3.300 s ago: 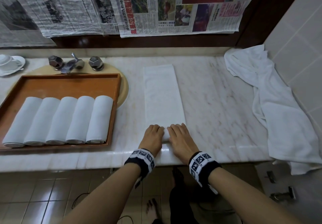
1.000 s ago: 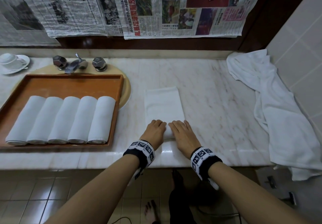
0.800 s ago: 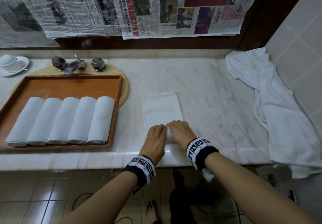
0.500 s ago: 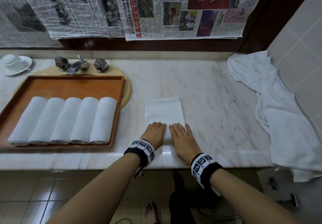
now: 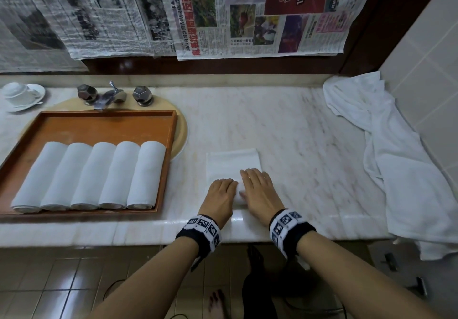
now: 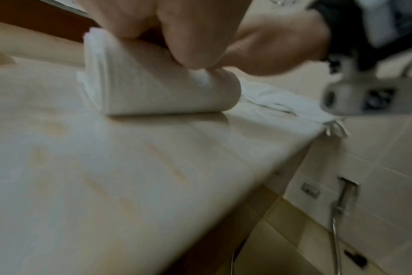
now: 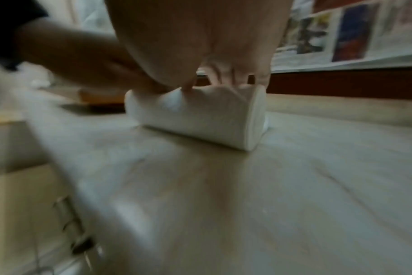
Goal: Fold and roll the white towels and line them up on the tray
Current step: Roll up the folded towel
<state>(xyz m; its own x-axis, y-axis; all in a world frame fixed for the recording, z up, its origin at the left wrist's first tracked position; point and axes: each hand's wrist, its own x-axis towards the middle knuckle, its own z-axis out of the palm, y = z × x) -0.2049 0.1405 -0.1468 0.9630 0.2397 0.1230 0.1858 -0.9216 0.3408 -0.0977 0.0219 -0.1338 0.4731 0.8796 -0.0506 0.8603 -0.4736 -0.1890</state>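
I had both hands on the towel (image 5: 233, 163), which lay on the counter (image 5: 309, 150) just right of the tray (image 5: 99, 125), its near part already wound into a roll and a short flat tail left beyond my fingertips. My left hand (image 5: 221, 196) sat on the roll's left half with the fingers bent over the top and, as the left wrist view showed, tips pressing into the cloth; my right hand (image 5: 257, 189) lay flatter over the right half, fingers close together and reaching onto the flat part. Neither hand was clamped round the roll — they pressed down on it. On the tray five rolls (image 5: 91, 175) lay side by side, touching, with bare wood only behind them and a thin strip at the right rim. My worry from there was uneven pressure: with one hand curled and the other flat, I judged one end could wind tighter and the roll would cone or drift off square. The layered end in the right wrist view looked even, though blur hid detail. The loose tail could also spring open when I lifted it. And the gap beside the fifth roll looked too narrow — forcing a sixth in might shove the row askew. A loose towel (image 5: 401, 170) waited, crumpled, at the far right.
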